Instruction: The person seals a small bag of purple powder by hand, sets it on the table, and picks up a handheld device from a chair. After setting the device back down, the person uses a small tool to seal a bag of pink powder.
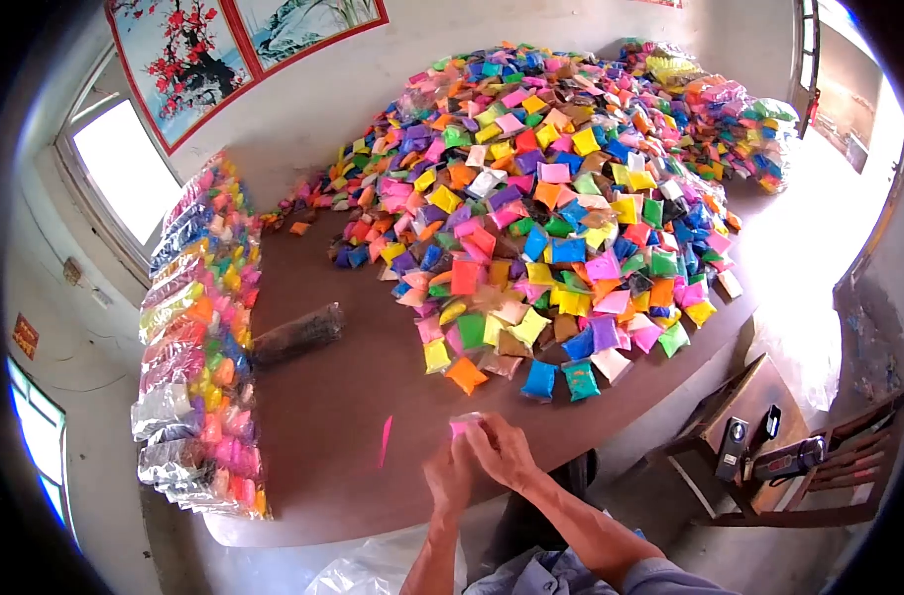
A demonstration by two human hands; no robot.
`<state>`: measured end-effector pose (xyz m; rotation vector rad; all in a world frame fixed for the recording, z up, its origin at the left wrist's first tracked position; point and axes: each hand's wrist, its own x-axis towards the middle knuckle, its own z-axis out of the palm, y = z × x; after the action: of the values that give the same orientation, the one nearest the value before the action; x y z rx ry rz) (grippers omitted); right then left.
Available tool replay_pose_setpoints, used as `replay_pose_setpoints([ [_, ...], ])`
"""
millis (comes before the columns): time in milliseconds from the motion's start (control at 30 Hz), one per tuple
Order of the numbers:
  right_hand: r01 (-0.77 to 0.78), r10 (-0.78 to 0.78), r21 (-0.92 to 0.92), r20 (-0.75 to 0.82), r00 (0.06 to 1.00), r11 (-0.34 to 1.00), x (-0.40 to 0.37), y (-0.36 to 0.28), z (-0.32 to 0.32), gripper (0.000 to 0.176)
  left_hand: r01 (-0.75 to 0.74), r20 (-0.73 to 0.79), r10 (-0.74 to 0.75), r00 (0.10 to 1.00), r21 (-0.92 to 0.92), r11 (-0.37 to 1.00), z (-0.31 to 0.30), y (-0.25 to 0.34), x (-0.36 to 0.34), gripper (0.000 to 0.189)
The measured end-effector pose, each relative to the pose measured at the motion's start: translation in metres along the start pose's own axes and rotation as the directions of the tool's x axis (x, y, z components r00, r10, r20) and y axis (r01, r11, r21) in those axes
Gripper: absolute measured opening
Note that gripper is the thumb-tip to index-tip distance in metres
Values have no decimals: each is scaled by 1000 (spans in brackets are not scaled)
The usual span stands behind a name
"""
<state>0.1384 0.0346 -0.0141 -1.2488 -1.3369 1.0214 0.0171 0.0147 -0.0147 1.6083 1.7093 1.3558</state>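
Close together near the table's front edge, both hands are at a small pink packet (460, 426). My right hand (502, 451) has its fingers pinched at the packet's top. My left hand (448, 474) is against the right one, blurred, its fingers partly hidden. To the left of them a thin bright pink strip (385, 441) lies on the brown table (318, 436). Beyond the hands rises a large heap of small coloured packets (541, 238); an orange packet (466, 375), a blue one (538, 380) and a teal one (580, 380) lie at its near edge.
Clear bags of coloured packets (199, 337) form a long row on the left. A dark plastic-wrapped bundle (298, 335) lies beside it. More bagged packets (759, 139) stand back right. On the right, a wooden chair (848, 456) holds a dark flask (791, 458) and a small device (732, 446).
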Motion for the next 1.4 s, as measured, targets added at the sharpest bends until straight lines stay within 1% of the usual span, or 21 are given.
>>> replay_pose_setpoints([
  [67, 1, -1, 6, 14, 1000, 1000, 0, 5, -1, 29, 72, 44, -70, 997, -40, 997, -1, 7, 0, 38],
  [133, 36, -34, 64, -35, 999, 997, 0, 7, -4, 29, 68, 50, -64, 997, -85, 994, 0, 5, -1, 43],
  [200, 6, -4, 75, -22, 1000, 997, 0, 17, -4, 28, 147, 90, -132, 987, -186, 972, 1, 6, -1, 46],
  [233, 49, -47, 74, -20, 999, 996, -1, 16, -5, 27, 172, 101, -155, 983, -197, 965, 0, -1, 0, 45],
  [267, 91, -90, 73, -19, 996, 993, -1, 15, -5, 27, 173, 95, -157, 983, -191, 966, 0, -9, 1, 45],
  [333, 122, -122, 86, -7, 993, 989, -1, 14, -6, 26, 188, 94, -182, 979, -62, 980, -2, -15, 3, 42],
  [467, 162, -162, 35, 13, 987, 986, 1, 1, -6, 24, 169, 55, -165, 985, -75, 983, -1, -9, 3, 41],
  [500, 161, -162, 40, 23, 987, 986, 1, -1, -5, 24, 150, 26, -149, 988, -33, 988, 0, -12, 5, 39],
  [567, 19, -22, 42, 58, 998, 999, 1, -3, -4, 22, 143, -17, -143, 990, 19, 989, 0, -16, 1, 37],
  [600, 19, -23, 49, 79, 997, 999, 1, 0, -2, 22, 125, -17, -125, 992, 7, 992, 1, -10, 1, 34],
  [667, 174, -173, 6, -62, 983, 985, 3, 9, 4, 21, 119, -45, -118, 992, 12, 993, 1, -4, 2, 31],
  [733, 182, -181, 38, -43, 983, 983, 4, 1, -1, 18, 200, 23, -199, 980, -54, 978, 2, -2, 1, 32],
  [800, 194, -190, 43, -71, 979, 980, 3, 2, -3, 16, 228, 41, -224, 974, -167, 959, 7, -12, -2, 35],
  [867, 194, -192, 52, -34, 981, 980, 2, 11, -3, 15, 240, 59, -234, 970, -329, 913, 8, -2, 0, 33],
  [933, 244, -244, 34, -7, 970, 969, 3, 7, -5, 14, 283, 100, -265, 959, -298, 912, 6, -5, 0, 33],
  [1067, 269, -271, 40, 41, 962, 962, 5, 9, -4, 16, 249, 54, -244, 968, -304, 920, 3, -11, 1, 32],
  [1133, 214, -215, 27, 54, 975, 976, 5, 5, -4, 20, 190, 5, -192, 981, -168, 967, 0, -2, 3, 31],
  [1167, 205, -207, 51, 39, 978, 977, 4, 7, -1, 23, 132, -53, -142, 988, -163, 978, 4, -8, 3, 27],
  [1267, 158, -159, 28, 72, 985, 987, 4, -2, -4, 24, 135, -31, -138, 990, -94, 986, 3, -8, 3, 29],
  [1333, 183, -184, 22, 36, 982, 983, 4, 5, -1, 23, 123, -43, -128, 991, -106, 987, 4, -4, 4, 33],
  [1400, 206, -206, 15, 4, 979, 978, 3, 8, 0, 21, 151, -25, -164, 986, -264, 952, 5, 1, 2, 37],
])
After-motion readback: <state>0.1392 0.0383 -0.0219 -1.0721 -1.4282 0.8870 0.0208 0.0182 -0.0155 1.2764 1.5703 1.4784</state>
